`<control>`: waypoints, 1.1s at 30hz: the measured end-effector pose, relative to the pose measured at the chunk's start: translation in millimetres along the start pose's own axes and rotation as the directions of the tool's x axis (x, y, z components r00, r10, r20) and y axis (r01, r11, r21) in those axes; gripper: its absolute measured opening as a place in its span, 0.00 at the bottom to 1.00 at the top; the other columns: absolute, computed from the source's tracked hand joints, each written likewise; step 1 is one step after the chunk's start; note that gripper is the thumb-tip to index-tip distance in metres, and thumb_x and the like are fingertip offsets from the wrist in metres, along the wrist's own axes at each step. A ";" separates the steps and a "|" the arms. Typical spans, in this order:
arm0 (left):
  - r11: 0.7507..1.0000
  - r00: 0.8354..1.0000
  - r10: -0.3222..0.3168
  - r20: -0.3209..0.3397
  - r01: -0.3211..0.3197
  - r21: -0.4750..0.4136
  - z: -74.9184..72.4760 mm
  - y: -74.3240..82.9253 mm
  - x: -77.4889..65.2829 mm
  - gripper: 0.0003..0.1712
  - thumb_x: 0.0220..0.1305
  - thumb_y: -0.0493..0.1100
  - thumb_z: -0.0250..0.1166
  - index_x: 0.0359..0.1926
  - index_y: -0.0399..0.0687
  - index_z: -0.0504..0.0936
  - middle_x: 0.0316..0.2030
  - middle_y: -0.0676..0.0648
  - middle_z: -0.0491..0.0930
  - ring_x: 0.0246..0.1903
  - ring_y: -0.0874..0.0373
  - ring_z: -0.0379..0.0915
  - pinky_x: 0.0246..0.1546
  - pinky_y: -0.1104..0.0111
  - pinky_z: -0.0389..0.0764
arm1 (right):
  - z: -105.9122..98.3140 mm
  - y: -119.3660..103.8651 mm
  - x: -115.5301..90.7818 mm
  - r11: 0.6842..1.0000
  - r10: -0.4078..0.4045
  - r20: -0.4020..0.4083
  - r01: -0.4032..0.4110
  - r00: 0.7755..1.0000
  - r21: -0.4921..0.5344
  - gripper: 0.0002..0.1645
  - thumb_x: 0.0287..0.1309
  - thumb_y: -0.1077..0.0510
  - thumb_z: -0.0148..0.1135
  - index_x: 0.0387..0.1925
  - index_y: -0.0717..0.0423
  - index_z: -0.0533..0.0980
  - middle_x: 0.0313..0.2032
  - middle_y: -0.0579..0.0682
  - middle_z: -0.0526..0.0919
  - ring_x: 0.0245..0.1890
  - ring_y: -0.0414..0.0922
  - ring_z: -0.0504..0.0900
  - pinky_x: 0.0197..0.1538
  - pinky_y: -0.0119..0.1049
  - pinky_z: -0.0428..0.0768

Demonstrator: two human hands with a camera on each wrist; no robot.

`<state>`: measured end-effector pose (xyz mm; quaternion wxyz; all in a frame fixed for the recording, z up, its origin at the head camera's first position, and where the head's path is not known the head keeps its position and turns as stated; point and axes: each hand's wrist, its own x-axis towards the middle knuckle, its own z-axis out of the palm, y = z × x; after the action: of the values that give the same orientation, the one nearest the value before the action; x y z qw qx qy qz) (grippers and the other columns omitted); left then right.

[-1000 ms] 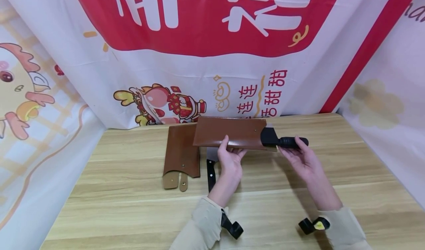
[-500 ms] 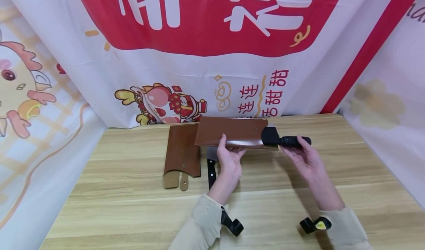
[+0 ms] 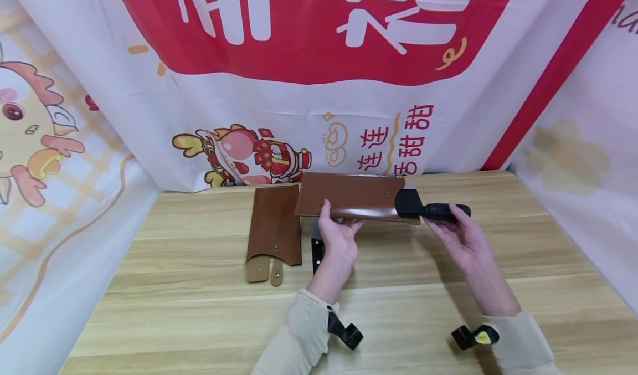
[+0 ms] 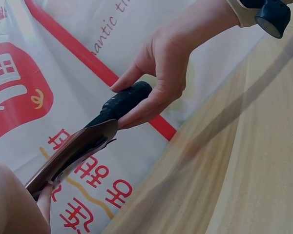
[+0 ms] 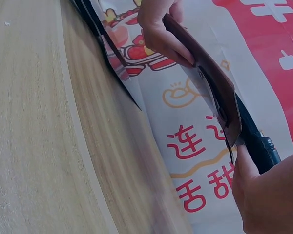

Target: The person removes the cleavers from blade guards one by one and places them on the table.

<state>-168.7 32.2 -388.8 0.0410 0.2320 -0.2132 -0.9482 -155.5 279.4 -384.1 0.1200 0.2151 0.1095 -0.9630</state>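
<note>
A brown leather sheath (image 3: 351, 195) is held above the table, with a cleaver inside it whose black handle (image 3: 441, 212) sticks out to the right. My left hand (image 3: 340, 245) grips the sheath by its lower edge, thumb on the front face and fingers underneath. My right hand (image 3: 467, 247) holds the cleaver's handle between thumb and fingers, as the left wrist view also shows. The blade is almost wholly covered by the leather; a small bright strip shows at the sheath's mouth.
A second brown sheath (image 3: 274, 220) lies on the wooden table (image 3: 199, 308) to the left, its tan flap and strap toward me. Beside it lies another knife with a riveted black handle (image 3: 317, 253), partly hidden by my left hand. A printed cloth (image 3: 319, 109) hangs behind.
The sheath and cleaver have shifted slightly to the right, together with my right hand. My left hand has slid a little leftward along the sheath's lower edge.
</note>
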 end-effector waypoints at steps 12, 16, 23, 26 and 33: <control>0.999 1.000 0.006 -0.017 -0.006 -0.037 0.8 7.0 2.9 0.30 0.80 0.53 0.51 0.72 0.40 0.60 0.64 0.34 0.67 0.64 0.38 0.70 0.66 0.40 0.69 | 4.0 3.8 -2.4 1.000 0.006 -0.021 -0.006 1.000 -0.006 0.52 0.72 0.68 0.58 0.81 0.38 0.40 0.43 0.72 0.80 0.74 0.51 0.60 0.73 0.43 0.60; 0.999 1.000 0.002 -0.021 -0.003 -0.040 0.9 7.7 3.1 0.29 0.80 0.53 0.51 0.72 0.40 0.61 0.64 0.34 0.68 0.65 0.38 0.70 0.66 0.39 0.69 | 4.0 3.6 -2.5 1.000 0.003 -0.030 -0.003 1.000 0.000 0.52 0.71 0.69 0.58 0.81 0.38 0.41 0.43 0.72 0.80 0.74 0.50 0.60 0.73 0.43 0.61; 0.999 1.000 0.000 -0.019 -0.001 -0.036 1.3 7.5 2.6 0.29 0.80 0.53 0.52 0.72 0.44 0.61 0.65 0.35 0.69 0.65 0.39 0.70 0.65 0.41 0.72 | 3.3 0.1 -2.9 1.000 -0.010 -0.015 0.010 1.000 0.010 0.53 0.71 0.69 0.58 0.81 0.35 0.41 0.44 0.71 0.80 0.71 0.54 0.66 0.73 0.43 0.61; 0.999 1.000 0.001 -0.014 -0.002 -0.035 1.6 7.7 2.3 0.28 0.80 0.53 0.52 0.72 0.45 0.62 0.65 0.36 0.69 0.64 0.39 0.71 0.65 0.41 0.72 | 3.9 -0.7 -2.9 0.999 -0.014 -0.016 0.015 1.000 0.033 0.53 0.70 0.70 0.59 0.81 0.34 0.43 0.48 0.71 0.80 0.73 0.52 0.64 0.73 0.44 0.61; 0.999 1.000 0.023 -0.005 -0.024 -0.029 1.9 9.3 2.2 0.28 0.81 0.52 0.51 0.71 0.41 0.63 0.63 0.35 0.69 0.63 0.39 0.72 0.66 0.40 0.69 | 5.0 -0.7 -3.4 1.000 -0.007 0.009 0.007 1.000 0.030 0.52 0.71 0.70 0.57 0.80 0.35 0.42 0.43 0.73 0.81 0.68 0.56 0.72 0.73 0.44 0.59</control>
<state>-171.7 24.1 -384.2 0.0560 0.2311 -0.2021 -0.9501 -154.6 279.4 -378.0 0.1140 0.2123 0.0954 -0.9658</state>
